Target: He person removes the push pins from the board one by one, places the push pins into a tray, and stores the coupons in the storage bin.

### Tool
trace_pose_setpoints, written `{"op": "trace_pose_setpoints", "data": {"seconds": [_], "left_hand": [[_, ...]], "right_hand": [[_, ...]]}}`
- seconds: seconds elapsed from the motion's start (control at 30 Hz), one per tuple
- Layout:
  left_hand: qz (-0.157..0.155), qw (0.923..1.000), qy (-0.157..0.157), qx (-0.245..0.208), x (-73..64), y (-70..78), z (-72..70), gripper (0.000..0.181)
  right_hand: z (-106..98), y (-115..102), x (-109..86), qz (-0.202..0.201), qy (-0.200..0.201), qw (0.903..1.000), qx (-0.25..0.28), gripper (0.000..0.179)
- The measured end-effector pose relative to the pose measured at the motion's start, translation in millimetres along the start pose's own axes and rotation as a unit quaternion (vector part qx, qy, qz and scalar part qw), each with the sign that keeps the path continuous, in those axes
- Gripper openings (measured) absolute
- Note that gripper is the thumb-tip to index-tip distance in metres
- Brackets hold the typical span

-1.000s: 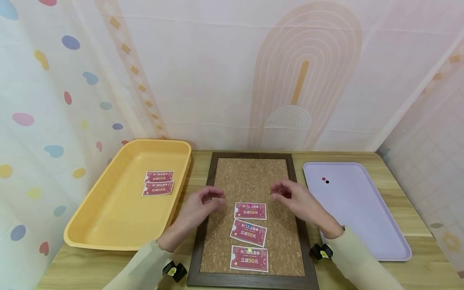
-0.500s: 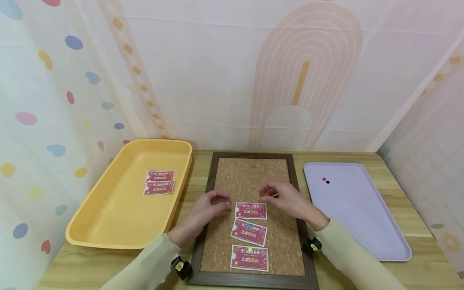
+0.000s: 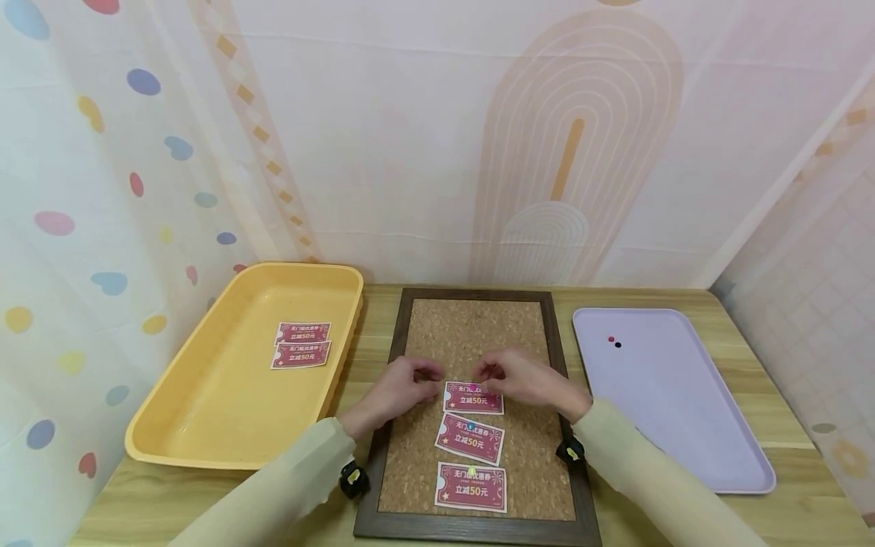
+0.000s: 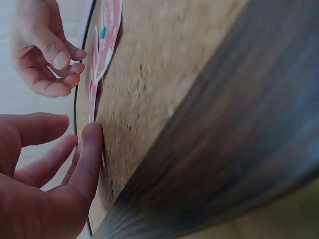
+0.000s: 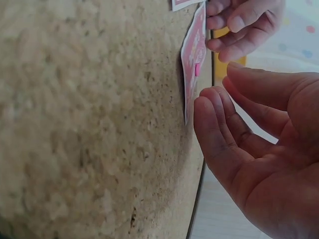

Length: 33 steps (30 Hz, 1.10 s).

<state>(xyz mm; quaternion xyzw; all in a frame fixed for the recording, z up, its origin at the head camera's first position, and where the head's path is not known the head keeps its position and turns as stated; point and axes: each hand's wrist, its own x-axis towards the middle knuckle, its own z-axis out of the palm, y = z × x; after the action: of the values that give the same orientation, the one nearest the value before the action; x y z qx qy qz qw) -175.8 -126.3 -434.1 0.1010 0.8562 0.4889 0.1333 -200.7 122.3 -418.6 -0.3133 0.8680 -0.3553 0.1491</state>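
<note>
Three red paper coupons are pinned in a column on the framed cork board [image 3: 478, 334]. The top coupon [image 3: 468, 399] has a pink push pin [image 5: 197, 68], the tilted middle coupon [image 3: 470, 441] a blue one [image 4: 103, 33], and the bottom coupon [image 3: 470, 490] a yellow one [image 3: 472, 472]. My left hand [image 3: 403, 387] has a fingertip right at the top coupon's left edge, fingers loosely bent with nothing between them. Over that coupon's upper right side, my right hand [image 3: 522, 377] has its fingertips close by and also holds nothing.
At the left, a deep yellow tray [image 3: 205, 425] holds two more coupons [image 3: 301, 355], overlapping. To the right lies a shallow lilac tray [image 3: 690, 403] bearing a small red piece [image 3: 611, 339] and a small black piece [image 3: 618, 345]. A curtain [image 3: 410, 152] hangs behind the table.
Both hands have moved inward toward the top coupon, the right hand coming left over its corner and the left hand reaching its left edge. The coupons stay where they were.
</note>
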Motion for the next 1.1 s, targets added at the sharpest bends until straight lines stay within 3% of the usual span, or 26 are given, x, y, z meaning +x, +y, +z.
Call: {"op": "trace_pose_setpoints", "data": {"seconds": [0.2,0.4,0.7,0.93,1.1], "left_hand": [[0.02,0.9945,-0.021,0.101,8.6,4.5,1.8,0.02],[0.045,0.9859,-0.026,0.159,12.8,8.2,2.6,0.012],[0.031,0.9886,-0.04,0.142,16.0,11.2,4.0,0.009],[0.034,0.9907,-0.032,0.128,16.9,11.7,6.6,0.007],[0.017,0.9939,-0.029,0.105,16.1,11.7,6.7,0.005]], "right_hand": [[1.0,-0.7,5.3,0.015,-0.021,0.9995,-0.017,0.013],[0.4,0.1,11.8,0.025,-0.053,0.9982,-0.007,0.011],[2.2,1.9,15.3,0.039,-0.057,0.9975,-0.012,0.01],[4.6,0.5,16.8,0.051,-0.046,0.9972,-0.03,0.008],[6.1,0.2,17.5,0.055,-0.037,0.9972,-0.034,0.007]]}}
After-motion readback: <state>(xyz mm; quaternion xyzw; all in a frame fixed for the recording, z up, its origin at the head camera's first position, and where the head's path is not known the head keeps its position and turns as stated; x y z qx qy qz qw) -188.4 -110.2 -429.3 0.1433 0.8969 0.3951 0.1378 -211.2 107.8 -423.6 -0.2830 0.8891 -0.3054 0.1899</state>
